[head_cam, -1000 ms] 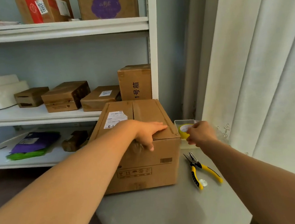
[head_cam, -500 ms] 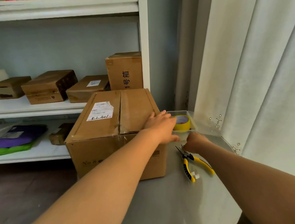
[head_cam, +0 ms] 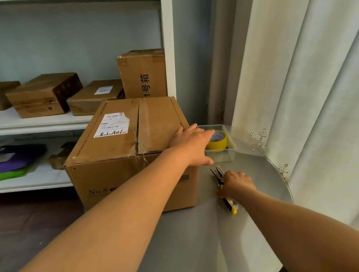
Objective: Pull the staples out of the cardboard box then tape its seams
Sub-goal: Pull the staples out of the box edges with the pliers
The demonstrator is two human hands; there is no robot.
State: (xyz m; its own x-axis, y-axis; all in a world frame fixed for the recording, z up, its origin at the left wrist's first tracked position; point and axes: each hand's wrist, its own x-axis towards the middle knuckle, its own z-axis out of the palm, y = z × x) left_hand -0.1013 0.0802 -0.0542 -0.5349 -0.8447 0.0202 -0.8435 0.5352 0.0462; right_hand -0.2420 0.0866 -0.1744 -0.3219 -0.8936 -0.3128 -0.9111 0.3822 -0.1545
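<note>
A brown cardboard box (head_cam: 119, 154) with a white shipping label stands on the round grey table (head_cam: 205, 242). Its top seam is torn near the front edge. My left hand (head_cam: 193, 144) rests flat on the box's near right corner, fingers straight. My right hand (head_cam: 236, 184) lies on the yellow-and-black pliers (head_cam: 226, 194) on the table right of the box, fingers curled round the handles. The pliers' jaws point away from me. A yellow tape roll (head_cam: 217, 141) sits in a clear plastic tray (head_cam: 230, 153) behind the pliers.
White shelving (head_cam: 170, 50) behind the box holds several smaller cardboard boxes (head_cam: 44, 95) and purple and green packets (head_cam: 9, 161). A pale curtain (head_cam: 310, 81) hangs close to the table's right edge. Dark floor lies to the left.
My right hand left the tape tray, came down to the pliers and closed on their handles. My left hand slid to the box's right corner. The view has dropped and shifted.
</note>
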